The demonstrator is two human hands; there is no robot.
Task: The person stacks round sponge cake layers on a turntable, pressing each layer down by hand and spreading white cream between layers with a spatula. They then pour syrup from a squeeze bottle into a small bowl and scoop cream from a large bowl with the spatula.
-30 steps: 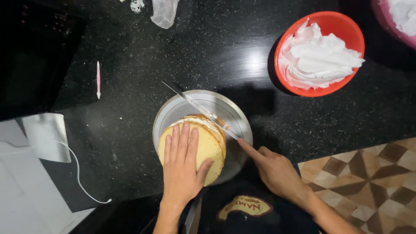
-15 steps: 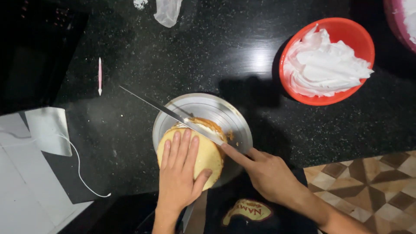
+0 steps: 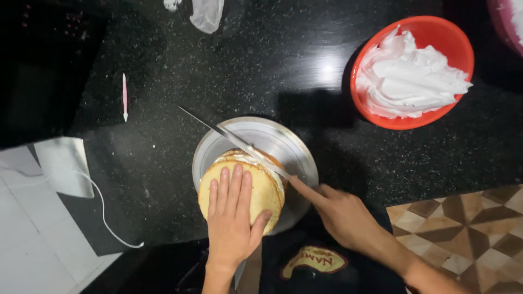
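The left hand (image 3: 233,218) lies flat on top of the round sponge cake (image 3: 243,188), fingers extended and close together, thumb spread against the cake's right side. The cake sits on a round metal turntable (image 3: 283,142) near the front edge of the black speckled counter (image 3: 163,81), overhanging the turntable's front-left rim. The right hand (image 3: 340,213) is closed around the handle of a long knife (image 3: 234,142) (the handle itself is hidden in the grip), index finger extended along the blade's base. The blade runs diagonally across the cake toward the rear left, its tip past the turntable rim. A red bowl (image 3: 460,49) of white cream (image 3: 411,73) stands toward the rear right corner. A thin pink tool (image 3: 125,97) lies well apart toward the left edge.
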